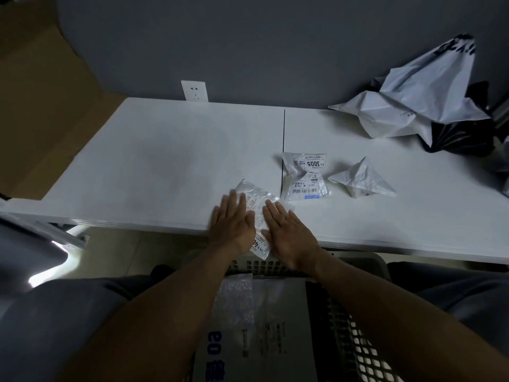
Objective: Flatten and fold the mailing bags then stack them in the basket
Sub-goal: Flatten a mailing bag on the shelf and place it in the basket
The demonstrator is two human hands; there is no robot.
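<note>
Near the frame's lower middle, the left hand [232, 221] and right hand [286, 230] pressed flat, fingers straight, on a seemingly clear labelled mailing bag [257, 216] at the bench [165, 161] edge, above the basket [355, 340].

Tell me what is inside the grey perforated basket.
In the grey perforated plastic basket lie a flat grey mailing bag with dark print and a bubble-textured clear bag. The forearms cover its sides; anything beneath those bags is hidden.
</note>
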